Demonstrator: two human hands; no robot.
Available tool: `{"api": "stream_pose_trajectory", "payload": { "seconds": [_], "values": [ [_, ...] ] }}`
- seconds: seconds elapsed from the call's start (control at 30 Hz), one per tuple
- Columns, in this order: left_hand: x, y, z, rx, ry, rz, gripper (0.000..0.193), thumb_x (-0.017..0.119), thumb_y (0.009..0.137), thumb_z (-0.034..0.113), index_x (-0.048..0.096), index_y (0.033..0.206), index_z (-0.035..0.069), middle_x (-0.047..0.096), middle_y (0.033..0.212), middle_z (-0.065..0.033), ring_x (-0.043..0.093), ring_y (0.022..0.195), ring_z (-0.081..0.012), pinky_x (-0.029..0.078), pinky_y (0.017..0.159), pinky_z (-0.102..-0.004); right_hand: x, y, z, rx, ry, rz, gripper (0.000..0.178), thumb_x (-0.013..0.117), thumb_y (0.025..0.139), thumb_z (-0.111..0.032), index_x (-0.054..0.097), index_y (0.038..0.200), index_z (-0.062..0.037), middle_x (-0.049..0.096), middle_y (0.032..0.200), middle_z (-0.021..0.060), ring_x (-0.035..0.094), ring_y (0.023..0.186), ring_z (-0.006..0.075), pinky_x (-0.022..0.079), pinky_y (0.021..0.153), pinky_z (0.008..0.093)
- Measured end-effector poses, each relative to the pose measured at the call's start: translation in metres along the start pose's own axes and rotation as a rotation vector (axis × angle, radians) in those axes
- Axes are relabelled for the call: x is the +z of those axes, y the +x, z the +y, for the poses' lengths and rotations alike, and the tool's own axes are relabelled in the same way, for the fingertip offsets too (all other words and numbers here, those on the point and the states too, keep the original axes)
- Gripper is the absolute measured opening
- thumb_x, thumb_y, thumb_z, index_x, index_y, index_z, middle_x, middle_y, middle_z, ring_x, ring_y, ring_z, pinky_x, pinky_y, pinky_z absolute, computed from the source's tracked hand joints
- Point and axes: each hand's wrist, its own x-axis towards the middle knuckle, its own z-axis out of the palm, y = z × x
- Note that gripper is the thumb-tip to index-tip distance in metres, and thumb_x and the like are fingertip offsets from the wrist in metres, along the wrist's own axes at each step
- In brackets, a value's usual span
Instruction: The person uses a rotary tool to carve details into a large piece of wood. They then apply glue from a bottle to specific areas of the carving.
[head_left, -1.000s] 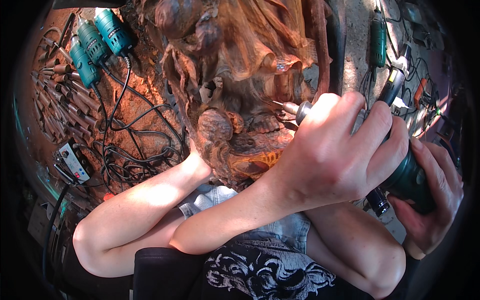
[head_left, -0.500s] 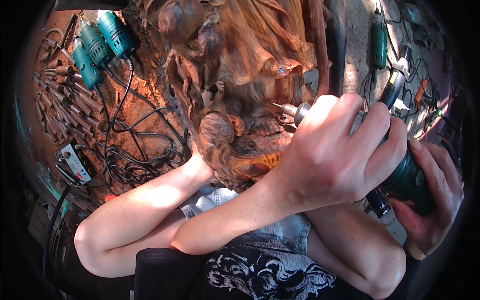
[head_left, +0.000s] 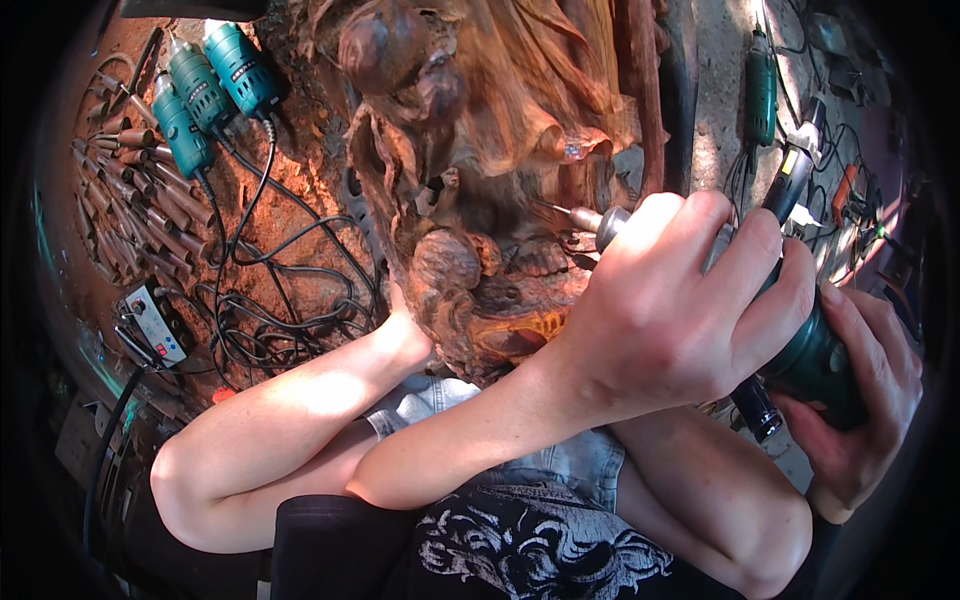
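A green-bodied electric die grinder [head_left: 815, 365] is held in both my hands. My left hand [head_left: 690, 300] wraps round its front end, fingers closed, hiding much of the tool. My right hand [head_left: 870, 390] grips the rear of the green body. From the left fist the metal collet and thin bit [head_left: 580, 215] point left into a recess of the reddish-brown wood carving [head_left: 445, 258]. Whether the bit touches the wood I cannot tell. The carving has rounded lumps and thin, folded, drapery-like sheets. A black tube [head_left: 788, 180] passes behind my left hand and shows again below it.
Three teal grinders [head_left: 238, 70] lie at the far left, their black cables [head_left: 290, 270] tangled beside the carving. Many carving chisels [head_left: 140, 195] are piled left of them, above a small control box [head_left: 152, 325]. Another green grinder [head_left: 760, 90] lies at the far right. My crossed legs are below.
The carving and the tools on the left have shifted slightly right in the picture. Both hands keep the same hold on the grinder, the bit still at the recess.
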Motion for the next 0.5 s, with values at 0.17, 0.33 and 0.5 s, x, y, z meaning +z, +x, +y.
{"api": "stream_pose_trajectory", "payload": {
  "seconds": [0.17, 0.33, 0.5],
  "values": [
    [0.0, -0.002, 0.005, 0.0, -0.004, 0.002, 0.022, 0.071, 0.08, 0.015, 0.07, 0.098, 0.003, 0.059, 0.089, -0.0081, 0.058, 0.074, -0.0216, 0.048, 0.055, -0.0325, -0.002, -0.005, 0.003, -0.026, -0.028, 0.007, 0.078, 0.088, 0.065, -0.026, 0.069, 0.134, 0.0034, 0.072, 0.115, 0.0244, 0.072, 0.101, 0.0387, 0.056, 0.088, 0.0445],
    [-0.003, -0.004, 0.006, 0.0, -0.005, -0.021, 0.023, 0.072, 0.08, 0.014, 0.071, 0.1, 0.003, 0.06, 0.091, -0.0091, 0.061, 0.076, -0.0226, 0.05, 0.056, -0.0332, -0.009, -0.001, 0.001, 0.017, -0.018, -0.052, 0.077, 0.087, 0.067, -0.032, 0.07, 0.134, 0.0033, 0.072, 0.113, 0.0232, 0.072, 0.099, 0.0372, 0.055, 0.088, 0.0433],
    [-0.005, -0.004, 0.001, -0.009, -0.018, -0.041, 0.023, 0.072, 0.079, 0.013, 0.072, 0.1, 0.003, 0.06, 0.091, -0.0091, 0.06, 0.078, -0.0228, 0.051, 0.059, -0.0337, -0.012, 0.006, -0.002, 0.053, -0.011, -0.083, 0.078, 0.087, 0.069, -0.036, 0.07, 0.134, 0.0034, 0.072, 0.112, 0.0226, 0.072, 0.099, 0.0367, 0.055, 0.088, 0.0428]
  ]
}}
